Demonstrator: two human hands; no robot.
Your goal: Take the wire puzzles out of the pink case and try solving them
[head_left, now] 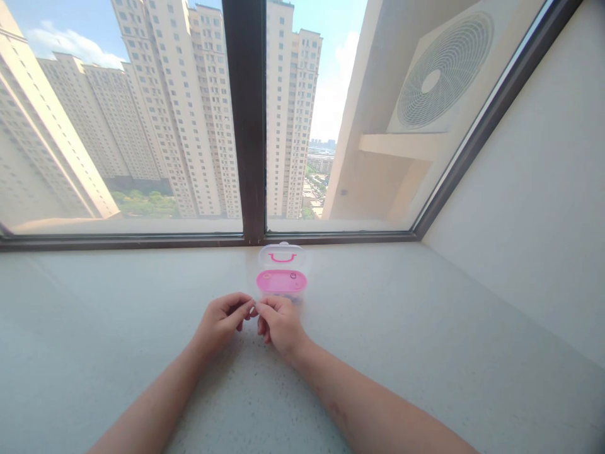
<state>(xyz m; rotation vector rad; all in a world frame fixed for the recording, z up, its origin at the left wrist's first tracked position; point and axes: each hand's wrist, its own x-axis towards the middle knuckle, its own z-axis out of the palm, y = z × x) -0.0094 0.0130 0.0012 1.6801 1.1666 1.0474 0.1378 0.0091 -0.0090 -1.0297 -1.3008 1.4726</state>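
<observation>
My left hand (227, 316) and my right hand (280, 321) meet fingertip to fingertip just above the pale sill. Both are closed in a pinch around something tiny between them, too small to make out. Right behind my right hand stands a small oval plastic box (303, 294) with clear sides, partly covered by that hand. A pink tray (282, 282) sits in its top, holding a few small ring-like bits. The clear lid (282, 250) is tipped up at the back, toward the window, and bears a pink handle (282, 260).
A speckled, light stone sill (118, 328) spreads under my arms. Beyond the box is a window with a dark frame (253, 126). A white wall (529, 189) bounds the right side. Outside are tall buildings and an air-conditioner unit (444, 75).
</observation>
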